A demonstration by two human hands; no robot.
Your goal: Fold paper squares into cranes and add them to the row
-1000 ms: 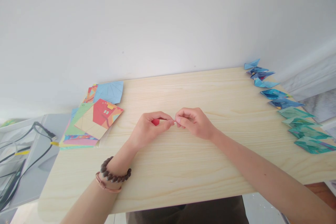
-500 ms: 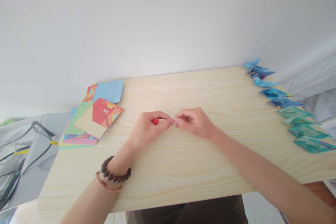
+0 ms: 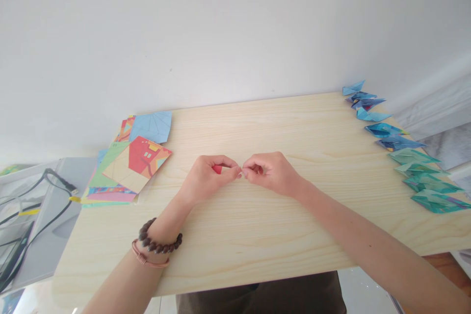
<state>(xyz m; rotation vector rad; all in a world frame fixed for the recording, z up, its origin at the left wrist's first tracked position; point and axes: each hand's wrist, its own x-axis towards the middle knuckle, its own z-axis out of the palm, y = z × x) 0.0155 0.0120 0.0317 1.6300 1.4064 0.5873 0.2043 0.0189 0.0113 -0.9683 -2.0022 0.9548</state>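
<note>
We see a stack of patterned paper squares (image 3: 128, 167) at the table's (image 3: 257, 235) left; folded blue-green paper pieces (image 3: 401, 147) line its right edge.

The left hand (image 3: 208, 176) and the right hand (image 3: 270, 171) are covering nearly all of the small red paper piece (image 3: 217, 169) above the middle of the table (image 3: 257, 235); only a sliver is showing, too small to tell its shape or folds. Whether the right grip is touching the paper is unclear. At the table's left, the picture's edge is cutting off the black cables (image 3: 33, 206). At its right, the nearest teal folded paper (image 3: 439, 202) is running out of view.
</note>
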